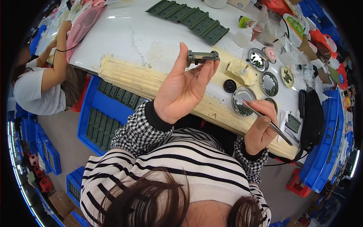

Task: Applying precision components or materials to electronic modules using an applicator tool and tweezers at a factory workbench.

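Holding small green-and-brown part (204,56) up in left hand (180,92), above counter (126,36), with palm turned up; gripping part at both ends, fingers (205,72) clamped on it, with thumb on left side. Gripping metal tweezers (279,131) in right hand (261,130), fingers clamped on shaft, slanting down-left to right tip over round silver dish (233,100) containing small dark green bits. Cannot tell whether touching bits or just above. Also on counter: seeing black round cap (230,86) just beside dish, yellowish block (237,73) behind it, 2 more metal dishes (261,84) farther back, cream dish (282,72) to right, ribbed green strip (189,20) at far side. Below counter, at left: seeing blue crate (113,108) with rows of green strips.
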Motion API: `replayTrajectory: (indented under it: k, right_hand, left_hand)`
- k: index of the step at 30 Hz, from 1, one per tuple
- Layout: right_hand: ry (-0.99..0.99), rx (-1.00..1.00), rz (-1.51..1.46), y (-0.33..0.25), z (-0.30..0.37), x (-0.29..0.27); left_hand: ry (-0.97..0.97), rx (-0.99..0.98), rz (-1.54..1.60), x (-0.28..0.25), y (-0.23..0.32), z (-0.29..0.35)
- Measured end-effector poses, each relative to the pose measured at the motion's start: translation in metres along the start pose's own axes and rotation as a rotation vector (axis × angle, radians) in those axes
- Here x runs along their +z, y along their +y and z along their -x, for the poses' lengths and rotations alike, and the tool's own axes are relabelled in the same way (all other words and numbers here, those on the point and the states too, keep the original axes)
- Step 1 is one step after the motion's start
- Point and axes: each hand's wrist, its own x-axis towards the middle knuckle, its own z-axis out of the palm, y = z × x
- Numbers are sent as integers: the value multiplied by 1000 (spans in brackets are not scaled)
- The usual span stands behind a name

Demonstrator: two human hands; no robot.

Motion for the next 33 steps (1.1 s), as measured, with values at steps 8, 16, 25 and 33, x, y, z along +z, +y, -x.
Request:
replayTrajectory:
  k: [8,16,25,33]
  right_hand:
    - [-21,170,155,29,14,-26]
    - [-170,113,359,37,10,-20]
    - [-211,96,396,38,9,-17]
    - [-264,-154,285,-2,-11,-10]
  left_hand:
    - [119,212,-693,-8,0,14]
    - [197,190,-1070,-8,-14,19]
    - [192,230,-1271,-17,-21,27]
    - [166,44,-1347,-29,-24,20]
